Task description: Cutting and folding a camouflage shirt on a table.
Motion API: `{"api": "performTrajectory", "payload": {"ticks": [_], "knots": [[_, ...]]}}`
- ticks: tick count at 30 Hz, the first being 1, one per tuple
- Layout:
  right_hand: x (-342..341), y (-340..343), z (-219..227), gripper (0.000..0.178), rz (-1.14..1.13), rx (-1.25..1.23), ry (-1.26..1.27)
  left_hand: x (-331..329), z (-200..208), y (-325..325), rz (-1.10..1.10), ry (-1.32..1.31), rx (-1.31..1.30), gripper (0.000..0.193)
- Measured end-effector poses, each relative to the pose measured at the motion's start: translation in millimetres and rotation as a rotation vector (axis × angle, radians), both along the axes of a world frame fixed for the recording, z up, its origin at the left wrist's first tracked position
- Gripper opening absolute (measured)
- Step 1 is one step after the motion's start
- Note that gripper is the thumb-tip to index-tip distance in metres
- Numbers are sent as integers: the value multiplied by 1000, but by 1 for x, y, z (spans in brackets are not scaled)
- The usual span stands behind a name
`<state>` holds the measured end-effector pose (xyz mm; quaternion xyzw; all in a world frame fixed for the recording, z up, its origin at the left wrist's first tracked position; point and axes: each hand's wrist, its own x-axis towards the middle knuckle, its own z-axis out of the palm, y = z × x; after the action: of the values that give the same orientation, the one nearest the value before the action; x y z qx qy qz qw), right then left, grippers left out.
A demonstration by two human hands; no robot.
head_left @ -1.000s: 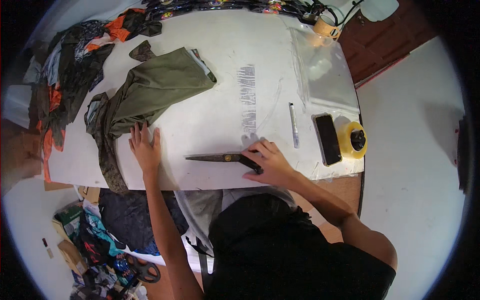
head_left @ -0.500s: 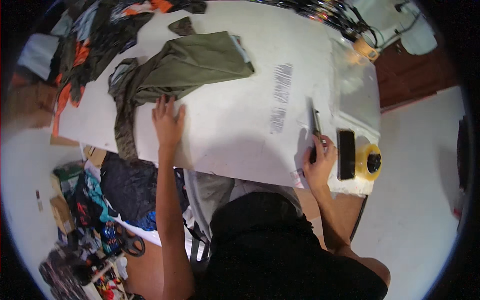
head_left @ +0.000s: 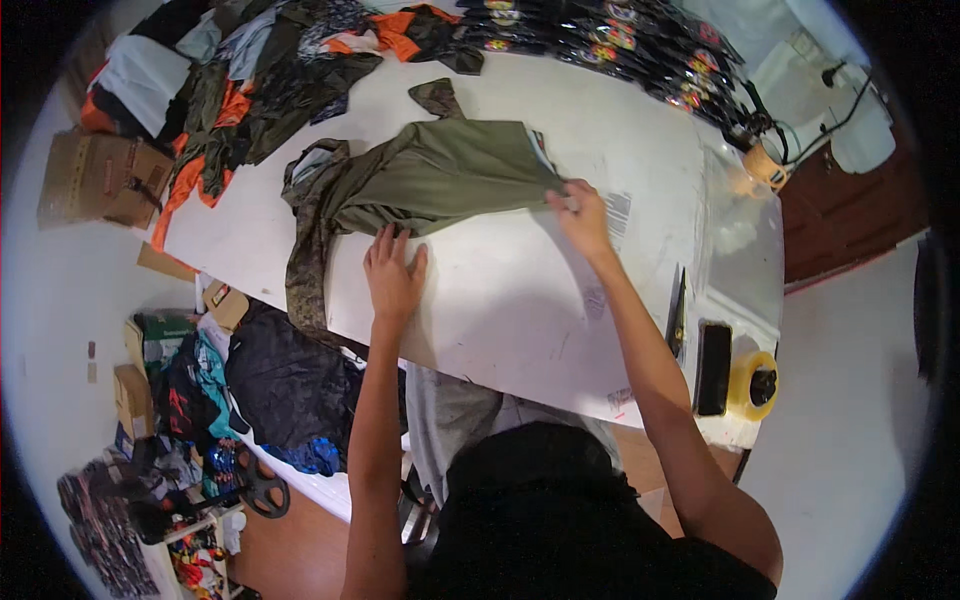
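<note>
An olive-green shirt (head_left: pixel 450 165) with camouflage sleeves lies on the white table, its hem toward the right. My left hand (head_left: pixel 394 280) rests open at the garment's near edge, fingertips touching the cloth. At the near corner of the hem, my right hand (head_left: pixel 583 220) has its fingers closed on the fabric. Dark scissors (head_left: pixel 678 315) lie along the right side of the table, away from both hands. Beside them is a black phone (head_left: pixel 713 368), followed by a roll of yellowish tape (head_left: pixel 740 385).
Packs in dark plastic (head_left: pixel 600 45) line the far edge. Camouflage and orange garments (head_left: pixel 265 90) are heaped at the far left, near a cardboard box (head_left: pixel 100 180). Clear plastic (head_left: pixel 740 230) covers the table's right side. Dark clothing (head_left: pixel 285 375) lies below the near left edge.
My right hand has let go of the scissors and moved left and away from me to the shirt's hem. My left hand stays by the shirt's near edge. The whole view has shifted.
</note>
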<state>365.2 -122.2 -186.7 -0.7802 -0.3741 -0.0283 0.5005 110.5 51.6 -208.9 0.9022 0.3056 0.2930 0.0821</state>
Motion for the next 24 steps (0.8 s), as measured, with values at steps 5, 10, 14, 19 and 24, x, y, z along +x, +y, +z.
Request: {"api": "performTrajectory", "payload": {"ticks": [5,10,14,19,24], "knots": [[4,-22,89,26,79,170,645,-5,7,-5,145,-25,-35,44],[31,-28,80,52,64,40,864,-6,1,-4,258,34,83,41],[-9,-64,27,80,217,-145,680,-5,-1,-4,290,-6,-11,40],[-49,-104,26,76,282,-142,590,-4,-3,4,276,-29,-9,36],[-52,-110,50,39,357,-144,382,-10,-6,1,285,-80,-83,34]]}}
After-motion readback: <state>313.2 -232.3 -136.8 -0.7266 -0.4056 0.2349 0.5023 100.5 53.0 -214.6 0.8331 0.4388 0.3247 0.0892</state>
